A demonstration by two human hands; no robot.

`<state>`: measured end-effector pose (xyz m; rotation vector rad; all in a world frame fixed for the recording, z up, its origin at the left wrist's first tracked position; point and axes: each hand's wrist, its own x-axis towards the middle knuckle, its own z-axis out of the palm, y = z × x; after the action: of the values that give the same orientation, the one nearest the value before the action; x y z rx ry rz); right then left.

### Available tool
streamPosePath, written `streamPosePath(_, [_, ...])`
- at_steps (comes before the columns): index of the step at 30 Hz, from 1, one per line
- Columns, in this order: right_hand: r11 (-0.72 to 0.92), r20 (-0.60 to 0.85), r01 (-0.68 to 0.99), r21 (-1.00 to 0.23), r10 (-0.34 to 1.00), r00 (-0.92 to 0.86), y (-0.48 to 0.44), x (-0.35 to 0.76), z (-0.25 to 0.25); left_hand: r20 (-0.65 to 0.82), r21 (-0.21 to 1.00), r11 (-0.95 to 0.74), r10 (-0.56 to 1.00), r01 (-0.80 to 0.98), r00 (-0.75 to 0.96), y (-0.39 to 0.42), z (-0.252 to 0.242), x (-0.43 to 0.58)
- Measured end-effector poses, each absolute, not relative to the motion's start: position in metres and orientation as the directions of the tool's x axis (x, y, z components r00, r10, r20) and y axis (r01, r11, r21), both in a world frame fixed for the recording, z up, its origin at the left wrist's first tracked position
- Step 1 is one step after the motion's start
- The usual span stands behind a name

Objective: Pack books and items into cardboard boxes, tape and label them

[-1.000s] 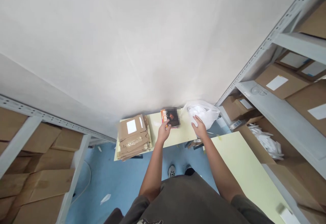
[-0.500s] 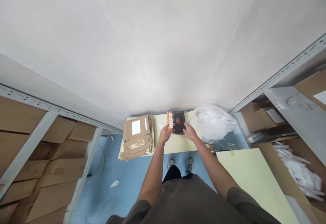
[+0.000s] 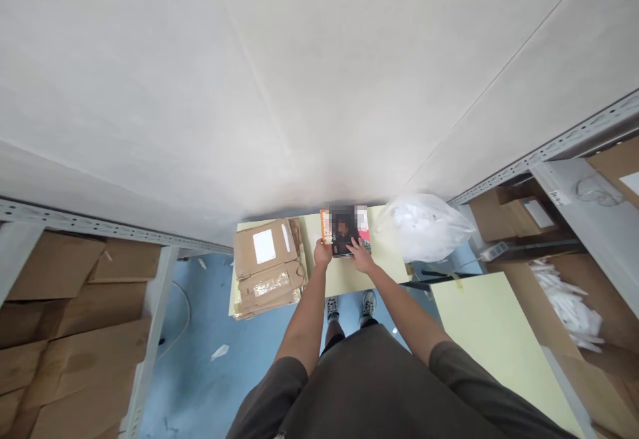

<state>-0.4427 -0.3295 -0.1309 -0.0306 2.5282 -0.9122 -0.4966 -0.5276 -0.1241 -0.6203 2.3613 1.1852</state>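
Observation:
A dark-covered magazine (image 3: 342,229) with an orange left strip lies over the pale yellow table, its print partly blurred. Along its right side shows a pink-red printed edge (image 3: 365,233); whether that is a second magazine I cannot tell. My left hand (image 3: 322,253) is closed around the lower left corner, thumb on top. My right hand (image 3: 360,256) rests with fingers stretched out and apart on the cover's lower right part. To the left lies a stack of flattened cardboard boxes (image 3: 264,253), the top one with a white label.
A bulging clear plastic bag (image 3: 429,229) sits on the table's right end. A lower yellow board (image 3: 492,326) stands at my right. Shelves with cardboard boxes (image 3: 94,332) flank the left, and an open carton (image 3: 594,292) of white items the right. A wall rises ahead.
The right hand has moved from the magazine's right edge onto its lower front. The pink-red edge now shows at the right. The camera view has shifted slightly.

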Motion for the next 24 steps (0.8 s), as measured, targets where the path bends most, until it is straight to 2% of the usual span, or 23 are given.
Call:
streamPosePath(2, [0.746,-0.353,0.136,-0.652,-0.140,-0.925,-0.331,-0.444,-0.133,-0.557,0.628,0.512,-0.230,-0.585,-0.798,-0.546,-0.129,-0.496])
streamPosePath(6, [0.710,-0.338,0.351,-0.611,0.167,-0.926,-0.313,-0.444,-0.136,-0.565,0.673,0.432,-0.222,-0.600,-0.794,-0.566,-0.137,-0.495])
streamPosePath(8, [0.690,-0.379,0.435,-0.579,0.244,-0.892,-0.304,-0.441,-0.139,-0.583,0.720,0.336,-0.180,-0.607,-0.792,-0.567,-0.142,-0.494])
streamPosePath(10, [0.684,-0.397,0.428,-0.591,0.215,-0.892,-0.300,-0.437,-0.143,-0.598,0.760,0.228,-0.122,-0.609,-0.792,-0.562,-0.147,-0.493])
streamPosePath(14, [0.648,-0.332,0.320,-0.691,0.108,-0.937,-0.305,-0.433,-0.150,-0.605,0.792,0.091,-0.012,-0.603,-0.796,-0.548,-0.152,-0.492])
streamPosePath(17, [0.593,-0.343,0.331,-0.734,0.097,-0.934,-0.306,-0.438,-0.151,-0.600,0.798,0.063,-0.015,-0.599,-0.800,-0.543,-0.153,-0.494])
streamPosePath(21, [0.576,-0.402,0.361,-0.733,0.061,-0.914,-0.302,-0.448,-0.148,-0.585,0.810,0.029,-0.039,-0.586,-0.810,-0.552,-0.152,-0.498])
streamPosePath(24, [0.589,-0.346,0.298,-0.751,0.034,-0.938,-0.305,-0.454,-0.148,-0.553,0.823,0.099,-0.091,-0.560,-0.828,-0.563,-0.149,-0.500])
